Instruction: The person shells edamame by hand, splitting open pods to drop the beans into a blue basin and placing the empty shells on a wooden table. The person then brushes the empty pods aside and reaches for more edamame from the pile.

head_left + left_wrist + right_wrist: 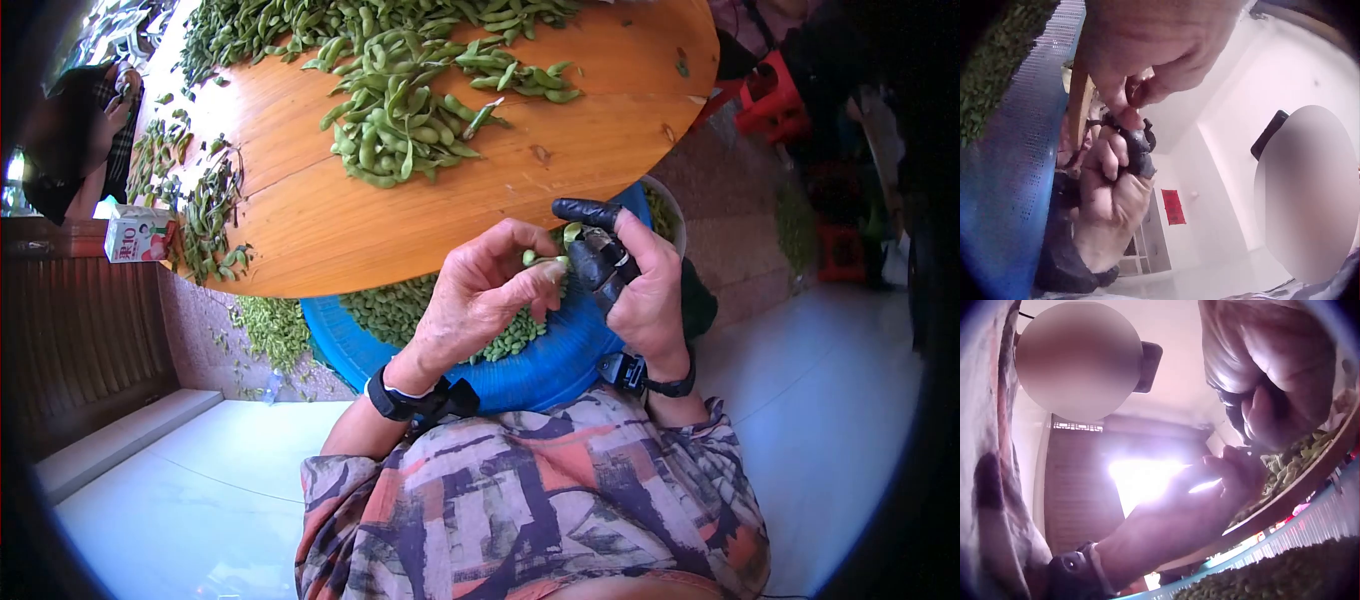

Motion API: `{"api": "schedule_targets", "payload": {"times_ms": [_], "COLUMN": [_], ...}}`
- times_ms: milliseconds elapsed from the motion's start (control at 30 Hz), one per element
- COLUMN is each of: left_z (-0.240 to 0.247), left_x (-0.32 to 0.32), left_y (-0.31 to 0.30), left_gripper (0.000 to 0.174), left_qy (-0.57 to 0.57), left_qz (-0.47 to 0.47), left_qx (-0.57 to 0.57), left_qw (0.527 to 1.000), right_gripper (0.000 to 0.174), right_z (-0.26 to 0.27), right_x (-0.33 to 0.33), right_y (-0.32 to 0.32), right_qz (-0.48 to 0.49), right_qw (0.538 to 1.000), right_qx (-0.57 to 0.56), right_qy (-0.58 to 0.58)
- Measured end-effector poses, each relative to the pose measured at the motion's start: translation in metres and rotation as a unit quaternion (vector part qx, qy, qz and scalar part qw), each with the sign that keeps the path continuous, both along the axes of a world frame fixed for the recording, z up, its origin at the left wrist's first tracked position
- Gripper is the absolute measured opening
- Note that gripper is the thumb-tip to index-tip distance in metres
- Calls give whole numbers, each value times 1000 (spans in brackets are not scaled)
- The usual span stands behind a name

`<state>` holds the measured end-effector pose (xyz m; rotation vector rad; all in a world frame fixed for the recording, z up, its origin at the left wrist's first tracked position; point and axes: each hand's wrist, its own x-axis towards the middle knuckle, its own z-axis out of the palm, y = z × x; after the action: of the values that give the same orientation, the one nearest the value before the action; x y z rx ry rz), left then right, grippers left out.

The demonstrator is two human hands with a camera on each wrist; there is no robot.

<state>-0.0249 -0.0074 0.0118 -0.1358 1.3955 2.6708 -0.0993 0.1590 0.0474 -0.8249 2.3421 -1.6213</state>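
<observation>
Two hands: the left hand (485,285) has finger and thumb pinching a small green piece (545,260); the right hand (645,285), digits partly wrapped in black, curls its fingers round a plump green pod (571,236), one wrapped finger held out straight.
Pod location: between the hands, above a round blue plastic basin (560,375); whether pod and piece join, I cannot tell.
Pod handling: probably light, pliant-skinned, perhaps slightly slick, its beans easily bruised; best nipped near one end, along the seam.
Counter: one, orange-brown wood with a curved edge (290,240), bearing heaped green pods (390,130), too many to count.
Basin: one, holding countless loose green beans (390,312).
Carton: one, white with printing (138,238).
</observation>
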Motion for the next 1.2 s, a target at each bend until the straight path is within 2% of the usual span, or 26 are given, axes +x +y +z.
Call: {"api": "schedule_targets", "payload": {"times_ms": [33, 167, 233, 367, 467, 567, 633, 667, 733, 767, 833, 933, 967, 1000, 1067, 1100, 1133, 1167, 1200], "left_z": [3, -1, -4, -5, -3, -1, -1, -5, -16, -16, -12, -8, -8, -8, -3, 5, 11, 5, 12], "left_x": [0, 1, 1, 1, 3, 3, 1, 1, 1, 2, 2, 1, 1, 0, 0, 1, 1, 0, -3], "left_y": [0, 0, -1, 0, 4, 5, 8, 7, 5, 6, 9, 6, 6, 5, 4, 2, -1, -5, -8], "left_gripper": [10, 14, 13, 14, 15, 7, 10, 10, 18, 18, 19, 22, 22, 22, 22, 21, 20, 21, 18], "left_qy": [-22, -30, -29, -7, -32, -69, 17, 17, 64, 64, 10, -8, -7, 3, 16, 49, 81, 190, 248], "left_qz": [-14, 6, 15, -24, -19, -37, -13, -13, -30, -31, -36, -59, -61, -59, -60, -120, -177, -207, -228], "left_qx": [-57, -75, -14, -68, -84, -149, -225, -226, -270, -271, -190, -166, -168, -182, -199, -259, -319, -396, -412], "left_qw": [998, 997, 999, 997, 996, 986, 974, 974, 960, 960, 981, 984, 984, 982, 978, 957, 927, 874, 847], "right_gripper": [33, 34, 35, 37, 37, 36, 36, 36, 34, 34, 32, 35, 34, 34, 35, 46, 56, 51, 46], "right_z": [0, -1, 0, -1, -6, -2, -1, -3, -7, -6, -5, 2, -2, -2, 0, 0, -4, 1, 7], "right_x": [0, 0, -1, 0, -1, 0, 1, 1, 0, 0, 0, -3, -5, -5, -6, -9, -13, -18, -22], "right_y": [1, 2, 5, 7, 8, 5, 5, 7, 12, 13, 14, 20, 33, 36, 40, 51, 72, 90, 103], "right_qz": [10, 3, 32, 32, 43, 52, 68, 68, 55, 54, 5, 1, -3, -5, 2, -18, 19, 15, 13], "right_qw": [997, 995, 999, 999, 998, 995, 996, 996, 997, 997, 981, 984, 967, 967, 980, 978, 971, 969, 965], "right_qx": [31, 41, 34, 28, 25, 29, -2, -3, -28, -30, -57, -46, -18, -22, -104, -95, -139, -140, -141], "right_qy": [74, 87, -17, -17, 45, 86, 60, 60, -37, -36, -183, -175, -254, -253, -168, -184, -192, -205, -219]}}
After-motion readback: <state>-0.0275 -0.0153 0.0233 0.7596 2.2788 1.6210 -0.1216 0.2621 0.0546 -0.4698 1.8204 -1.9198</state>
